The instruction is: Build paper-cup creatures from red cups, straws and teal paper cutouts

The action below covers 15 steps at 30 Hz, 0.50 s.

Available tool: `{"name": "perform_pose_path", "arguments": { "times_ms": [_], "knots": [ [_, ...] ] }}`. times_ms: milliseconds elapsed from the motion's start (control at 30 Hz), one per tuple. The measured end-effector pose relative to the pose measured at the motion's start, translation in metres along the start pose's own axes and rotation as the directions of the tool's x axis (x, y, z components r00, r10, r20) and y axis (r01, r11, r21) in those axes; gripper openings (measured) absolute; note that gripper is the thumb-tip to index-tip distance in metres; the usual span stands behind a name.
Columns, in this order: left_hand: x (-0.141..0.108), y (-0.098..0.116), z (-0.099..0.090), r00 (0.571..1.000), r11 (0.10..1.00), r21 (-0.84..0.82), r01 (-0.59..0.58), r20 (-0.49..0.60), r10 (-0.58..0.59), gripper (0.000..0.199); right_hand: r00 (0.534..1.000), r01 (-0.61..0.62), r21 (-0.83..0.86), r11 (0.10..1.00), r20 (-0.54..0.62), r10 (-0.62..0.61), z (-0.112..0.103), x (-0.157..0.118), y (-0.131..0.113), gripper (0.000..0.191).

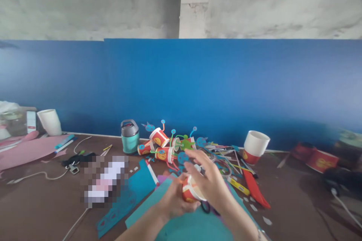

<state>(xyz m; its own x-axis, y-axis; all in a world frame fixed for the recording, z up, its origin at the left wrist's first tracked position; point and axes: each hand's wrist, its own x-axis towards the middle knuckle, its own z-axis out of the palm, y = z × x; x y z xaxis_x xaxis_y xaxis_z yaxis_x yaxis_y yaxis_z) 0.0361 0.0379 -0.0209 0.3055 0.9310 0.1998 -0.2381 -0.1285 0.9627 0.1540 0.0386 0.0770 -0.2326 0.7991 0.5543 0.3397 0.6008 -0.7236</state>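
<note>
A small red-and-white paper cup (188,192) sits above the near middle of the table, tilted so that its mouth faces about two o'clock. The left hand (175,197) grasps it by the side, fingers wrapped beneath; the right hand (208,180) stretches over the mouth with its fingers loosely extended, holding nothing that shows (whether it touches the rim I cannot tell). Paper walls probably dent easily, so a light, steady left grip seems best, with the right fingertips doing the fine work and the mouth turned towards the eyes.

Under the hands lies a blue-green sheet (195,230). From the cup, decorated cups (164,154) with curled strips crowd eleven o'clock, a red-and-white marker (152,173) lies just this side of them, and a teal flask (130,140) stands at ten. A yellow tube (239,186) and a red strip (256,190) lie near three, a larger cup (256,144) stands at two. The brown table (296,207) is littered with scraps and ends at a blue panel (212,83), bare concrete (70,3) rising behind at twelve
</note>
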Motion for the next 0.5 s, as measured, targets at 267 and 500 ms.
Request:
{"name": "perform_pose_path", "arguments": {
  "times_ms": [267, 500],
  "knots": [
    [0.002, -0.008, -0.007, 0.997, 0.994, -0.085, -0.071, 0.019, 0.073, 0.052, 0.951, -0.074, -0.241, 0.968, 0.275, 0.141, -0.035, 0.005, 0.016, 0.011],
    [0.001, -0.002, -0.009, 0.994, 0.992, -0.080, -0.095, 0.038, 0.098, 0.066, 0.951, -0.071, -0.258, 0.963, 0.274, 0.144, -0.020, 0.007, 0.029, 0.015]
  ]
}}
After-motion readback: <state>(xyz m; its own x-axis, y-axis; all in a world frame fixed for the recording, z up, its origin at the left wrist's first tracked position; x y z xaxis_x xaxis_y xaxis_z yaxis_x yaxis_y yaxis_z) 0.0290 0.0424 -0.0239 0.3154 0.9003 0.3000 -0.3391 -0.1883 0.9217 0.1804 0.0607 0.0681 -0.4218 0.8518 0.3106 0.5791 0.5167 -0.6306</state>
